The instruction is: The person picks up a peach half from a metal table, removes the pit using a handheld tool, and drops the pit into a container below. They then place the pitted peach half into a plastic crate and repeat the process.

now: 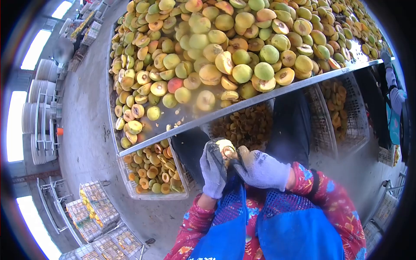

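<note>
Both hands wear pale lavender gloves with dark, dirty fingers, and they meet just below the metal table edge. My left hand [213,167] is wrapped round a halved fruit [225,150] whose cut face and brown centre show. My right hand [262,168] has its fingers closed against the same fruit from the right; whatever its fingertips pinch is hidden. Beyond the hands, a metal table [182,113] bears a large heap of halved and whole yellow-green fruit [210,74].
Beneath the table are crates of fruit pieces, one at the left [152,171] and one at the right [340,108]. My knees are under the table edge. A co-worker's arm [391,80] shows at far right. Stacked crates [99,203] stand on the floor at left.
</note>
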`<state>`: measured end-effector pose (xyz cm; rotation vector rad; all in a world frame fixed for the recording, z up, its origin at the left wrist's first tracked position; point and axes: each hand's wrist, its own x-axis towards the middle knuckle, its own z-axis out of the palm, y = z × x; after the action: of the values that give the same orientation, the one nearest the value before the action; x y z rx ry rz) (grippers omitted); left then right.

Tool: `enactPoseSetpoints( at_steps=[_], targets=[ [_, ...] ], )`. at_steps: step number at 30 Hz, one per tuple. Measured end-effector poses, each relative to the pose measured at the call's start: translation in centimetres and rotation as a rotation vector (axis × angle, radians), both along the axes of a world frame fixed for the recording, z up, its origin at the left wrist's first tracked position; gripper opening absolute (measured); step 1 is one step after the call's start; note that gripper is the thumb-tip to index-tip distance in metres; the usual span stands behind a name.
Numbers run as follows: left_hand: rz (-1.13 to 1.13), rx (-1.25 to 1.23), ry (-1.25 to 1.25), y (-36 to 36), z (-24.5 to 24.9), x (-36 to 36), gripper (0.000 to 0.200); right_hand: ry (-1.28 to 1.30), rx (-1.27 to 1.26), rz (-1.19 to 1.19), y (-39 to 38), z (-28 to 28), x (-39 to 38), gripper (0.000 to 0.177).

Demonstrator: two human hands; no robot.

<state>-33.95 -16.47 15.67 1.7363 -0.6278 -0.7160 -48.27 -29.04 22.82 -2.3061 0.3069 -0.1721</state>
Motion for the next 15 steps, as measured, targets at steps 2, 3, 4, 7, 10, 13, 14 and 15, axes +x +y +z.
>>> enactPoseSetpoints(
  at_steps=[2, 3, 4, 7, 10, 13, 14, 15],
  targets=[
    [0.063, -0.066, 0.076, -0.8, 1.1, -0.5, 0.036, -0.068, -0.035, 0.025, 0.1, -1.3, 0.1, 0.025],
    [0.046, -0.065, 0.058, -1.3, 2.3, -0.8, 0.035, -0.129, -0.058, 0.027, 0.2, -2.2, 0.2, 0.026],
    [0.029, -0.065, 0.042, -1.7, 3.1, -1.0, 0.036, -0.188, -0.080, 0.029, 0.2, -2.6, 0.1, 0.027],
    [-0.071, -0.126, -0.227, -2.5, 4.5, -1.1, 0.031, 0.039, 0.809, -0.110, -0.1, -1.0, -0.1, 0.035],
    [-0.121, -0.068, -0.296, -3.2, 5.4, -1.0, 0.027, 0.373, 1.455, -0.149, -1.9, 1.3, -0.2, 0.044],
    [-0.239, 0.075, -0.529, -3.5, 5.1, -0.4, 0.022, 0.421, 1.278, -0.248, -1.7, 0.9, -0.1, 0.043],
    [-0.260, 0.240, -0.213, -3.6, 5.0, 0.2, 0.021, 0.453, 1.227, -0.280, -1.7, 0.8, 0.0, 0.043],
    [-0.271, 0.161, -0.401, -3.3, 4.3, -0.1, 0.023, 0.487, 1.251, -0.308, -1.8, 1.5, 0.0, 0.039]
  ],
)
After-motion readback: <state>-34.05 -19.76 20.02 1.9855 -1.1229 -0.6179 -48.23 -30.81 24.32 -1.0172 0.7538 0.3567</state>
